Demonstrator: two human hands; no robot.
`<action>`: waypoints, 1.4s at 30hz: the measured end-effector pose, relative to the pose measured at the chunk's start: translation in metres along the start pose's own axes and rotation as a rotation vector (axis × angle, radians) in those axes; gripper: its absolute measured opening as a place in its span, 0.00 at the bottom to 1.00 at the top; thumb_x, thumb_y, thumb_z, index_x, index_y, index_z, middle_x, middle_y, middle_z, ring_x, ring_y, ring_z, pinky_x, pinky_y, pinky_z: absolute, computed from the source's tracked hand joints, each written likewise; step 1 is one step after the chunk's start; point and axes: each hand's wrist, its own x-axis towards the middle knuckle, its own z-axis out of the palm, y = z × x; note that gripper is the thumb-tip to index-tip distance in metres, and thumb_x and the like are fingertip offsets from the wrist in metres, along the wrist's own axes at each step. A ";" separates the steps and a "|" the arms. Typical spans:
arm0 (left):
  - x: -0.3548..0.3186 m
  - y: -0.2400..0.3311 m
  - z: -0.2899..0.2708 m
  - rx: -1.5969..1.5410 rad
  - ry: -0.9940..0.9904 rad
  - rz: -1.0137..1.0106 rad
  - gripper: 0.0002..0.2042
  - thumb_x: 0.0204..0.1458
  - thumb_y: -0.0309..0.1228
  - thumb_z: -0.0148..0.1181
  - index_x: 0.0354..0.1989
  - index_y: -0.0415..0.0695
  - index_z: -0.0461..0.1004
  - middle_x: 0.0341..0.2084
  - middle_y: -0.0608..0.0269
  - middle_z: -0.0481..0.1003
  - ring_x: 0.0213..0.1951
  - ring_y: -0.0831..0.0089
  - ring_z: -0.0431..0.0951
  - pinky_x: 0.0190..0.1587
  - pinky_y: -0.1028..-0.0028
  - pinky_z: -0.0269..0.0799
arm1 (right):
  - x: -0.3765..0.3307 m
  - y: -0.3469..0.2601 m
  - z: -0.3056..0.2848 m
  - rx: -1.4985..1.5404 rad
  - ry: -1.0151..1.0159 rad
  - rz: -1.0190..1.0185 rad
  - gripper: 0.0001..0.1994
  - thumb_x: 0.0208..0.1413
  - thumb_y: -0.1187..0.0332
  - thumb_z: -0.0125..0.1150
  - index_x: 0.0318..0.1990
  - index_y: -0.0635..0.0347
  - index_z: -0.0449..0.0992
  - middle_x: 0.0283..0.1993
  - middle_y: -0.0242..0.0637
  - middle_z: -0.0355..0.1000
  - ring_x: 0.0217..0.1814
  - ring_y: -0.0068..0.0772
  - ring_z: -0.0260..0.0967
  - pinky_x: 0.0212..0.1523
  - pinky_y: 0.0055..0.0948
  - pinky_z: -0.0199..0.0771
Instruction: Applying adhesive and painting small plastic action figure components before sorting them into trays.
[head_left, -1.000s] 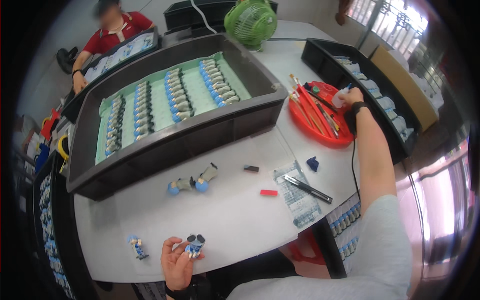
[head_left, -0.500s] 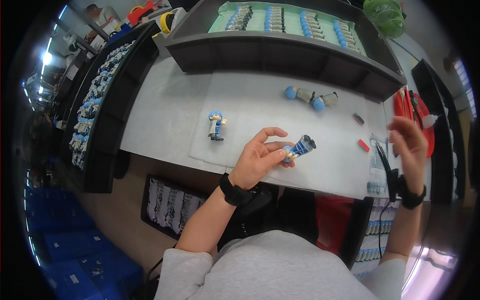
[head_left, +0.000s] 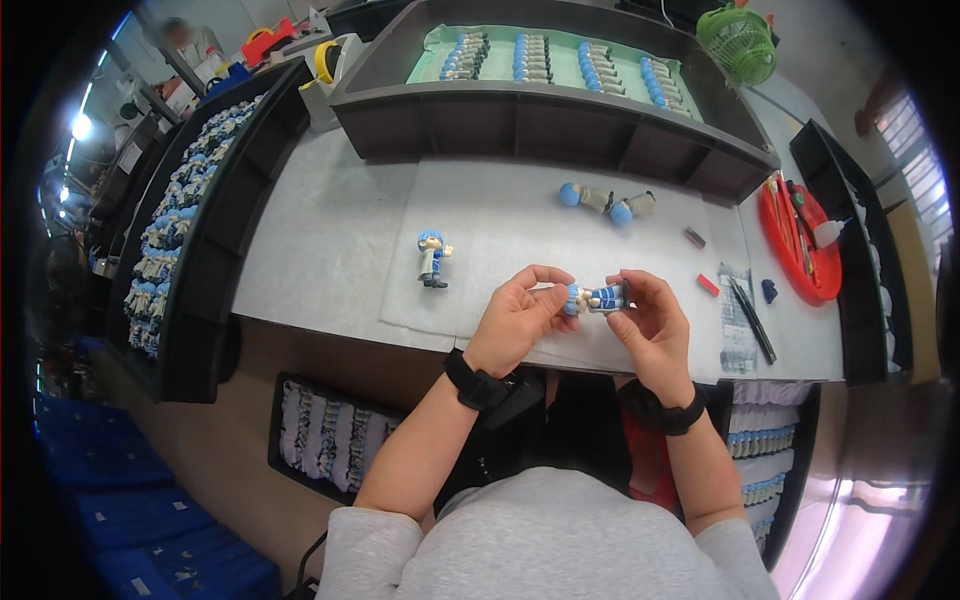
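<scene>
Between my two hands lies a small figurine (head_left: 603, 298) with blue hair and a blue and white outfit, held sideways above the near part of the table. My left hand (head_left: 522, 312) pinches its head end. At the dark feet, the thumb and fingers of my right hand (head_left: 650, 322) close on the other end. A similar figurine (head_left: 431, 260) lies face up on the white sheet to the left. Farther off, two more figurines (head_left: 590, 197) (head_left: 630, 208) rest with their blue heads toward the left.
A large grey tray (head_left: 560, 125) of figurines in rows spans the back. Another dark bin (head_left: 235, 170) full of figurines stands left. On the right are a red dish (head_left: 822, 285) of tools, black pens (head_left: 752, 320), a red block (head_left: 708, 285) and a dark block (head_left: 695, 237).
My right hand has come in from the far right and taken the figurine's feet. The figurine has turned from slanting upward to nearly level. The view has shifted slightly.
</scene>
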 end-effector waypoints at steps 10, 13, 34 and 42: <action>0.001 -0.001 0.003 0.012 0.027 0.040 0.14 0.54 0.25 0.45 0.49 0.34 0.63 0.41 0.57 0.70 0.32 0.81 0.67 0.38 0.81 0.66 | -0.007 0.009 0.002 0.053 0.024 0.030 0.19 0.39 0.78 0.65 0.39 0.63 0.62 0.39 0.36 0.64 0.41 0.23 0.63 0.41 0.21 0.66; 0.002 -0.002 0.003 0.013 0.027 0.037 0.14 0.54 0.25 0.45 0.49 0.35 0.64 0.42 0.56 0.70 0.32 0.81 0.67 0.38 0.81 0.65 | -0.008 0.010 0.002 0.051 0.004 0.020 0.19 0.39 0.78 0.65 0.38 0.63 0.62 0.39 0.36 0.64 0.40 0.22 0.63 0.40 0.20 0.66; 0.001 -0.001 0.003 0.013 0.008 0.057 0.14 0.54 0.25 0.45 0.48 0.37 0.64 0.42 0.53 0.70 0.35 0.77 0.69 0.40 0.79 0.66 | -0.008 0.011 0.003 0.044 0.053 0.019 0.19 0.40 0.79 0.63 0.40 0.62 0.62 0.42 0.36 0.64 0.43 0.22 0.62 0.40 0.20 0.64; 0.001 0.001 0.004 0.018 0.031 0.036 0.13 0.54 0.25 0.45 0.48 0.35 0.64 0.39 0.55 0.70 0.35 0.75 0.70 0.39 0.77 0.68 | -0.009 0.010 0.001 0.033 0.076 0.013 0.19 0.41 0.79 0.61 0.42 0.62 0.62 0.44 0.36 0.64 0.43 0.23 0.64 0.41 0.20 0.65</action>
